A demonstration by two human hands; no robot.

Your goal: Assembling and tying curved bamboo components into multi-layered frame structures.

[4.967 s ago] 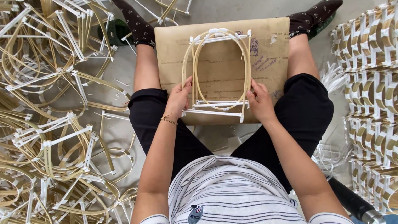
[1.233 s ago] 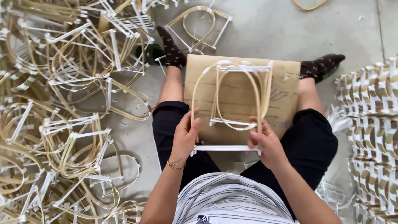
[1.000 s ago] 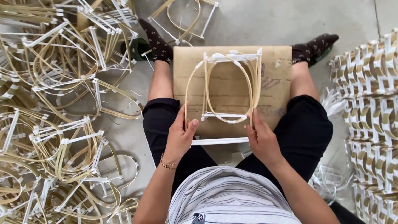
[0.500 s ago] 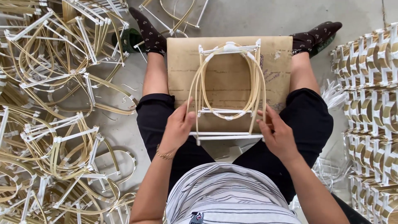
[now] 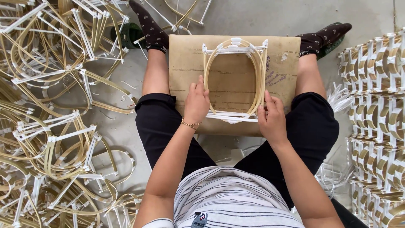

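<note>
A bamboo-strip frame (image 5: 234, 78), made of arched tan strips joined by white plastic bars, is laid flat on a cardboard board (image 5: 185, 59) that is rested across the seated person's legs. The frame's near left corner is pressed by the left hand (image 5: 196, 102), fingers curled over the strip and white bar. The near right corner is gripped by the right hand (image 5: 272, 119), fingers closed against the strip. A heap of loose frames (image 5: 55, 126) is spread over the floor (image 5: 253, 17) at the left. Finished frames are stacked in rows (image 5: 377, 122) at the right.
</note>
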